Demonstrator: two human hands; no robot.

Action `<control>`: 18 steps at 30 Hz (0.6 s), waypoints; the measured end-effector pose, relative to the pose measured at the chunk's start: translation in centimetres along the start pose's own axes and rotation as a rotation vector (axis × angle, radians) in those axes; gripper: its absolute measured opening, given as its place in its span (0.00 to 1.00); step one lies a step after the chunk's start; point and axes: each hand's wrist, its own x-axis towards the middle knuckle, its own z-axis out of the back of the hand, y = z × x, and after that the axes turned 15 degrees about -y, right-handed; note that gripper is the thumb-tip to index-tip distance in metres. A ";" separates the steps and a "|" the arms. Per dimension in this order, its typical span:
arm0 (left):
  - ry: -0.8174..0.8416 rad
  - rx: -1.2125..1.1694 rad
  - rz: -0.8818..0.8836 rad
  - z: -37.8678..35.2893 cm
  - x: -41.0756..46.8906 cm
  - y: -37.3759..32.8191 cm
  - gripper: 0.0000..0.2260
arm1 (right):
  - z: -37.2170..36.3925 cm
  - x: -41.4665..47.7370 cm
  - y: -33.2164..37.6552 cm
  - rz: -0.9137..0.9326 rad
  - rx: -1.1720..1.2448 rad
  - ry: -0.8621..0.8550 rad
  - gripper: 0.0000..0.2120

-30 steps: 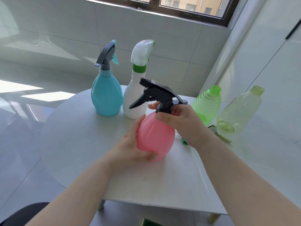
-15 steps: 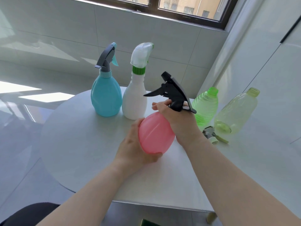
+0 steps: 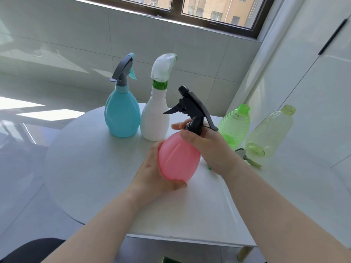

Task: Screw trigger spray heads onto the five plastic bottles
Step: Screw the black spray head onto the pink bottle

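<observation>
The pink bottle [image 3: 178, 156] looks light and slippery, so the left hand [image 3: 152, 173] cups its belly while the right hand [image 3: 210, 149] grips the black spray head [image 3: 193, 111] at its stiff collar.

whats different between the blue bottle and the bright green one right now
The blue bottle wears a grey trigger head; the green bottle has a bare, open neck. The blue bottle is opaque; the green bottle is see-through and ribbed. The blue bottle sits on the left, the green bottle on the right. Both are plastic and rest on the white table.
</observation>
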 end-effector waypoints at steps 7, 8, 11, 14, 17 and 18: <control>0.017 0.060 -0.009 0.0 0.5 0.6 0.48 | -0.4 0.2 0.2 -0.004 -0.088 -0.082 0.08; 0.029 0.101 -0.028 0.2 0.5 0.6 0.50 | -0.1 0.8 0.5 -0.014 -0.090 -0.131 0.07; 0.020 0.264 -0.174 0.4 0.4 0.8 0.46 | 1.0 3.1 1.4 0.013 -0.142 -0.354 0.04; 0.045 0.477 -0.258 0.1 0.2 0.9 0.37 | 1.3 5.1 1.5 0.068 -0.172 -0.478 0.04; 0.103 0.628 -0.280 -0.4 0.4 1.4 0.33 | 0.6 6.6 0.7 0.122 -0.242 -0.511 0.05; 0.120 0.657 -0.274 -0.5 0.4 1.4 0.32 | 0.4 7.0 0.4 0.133 -0.266 -0.521 0.06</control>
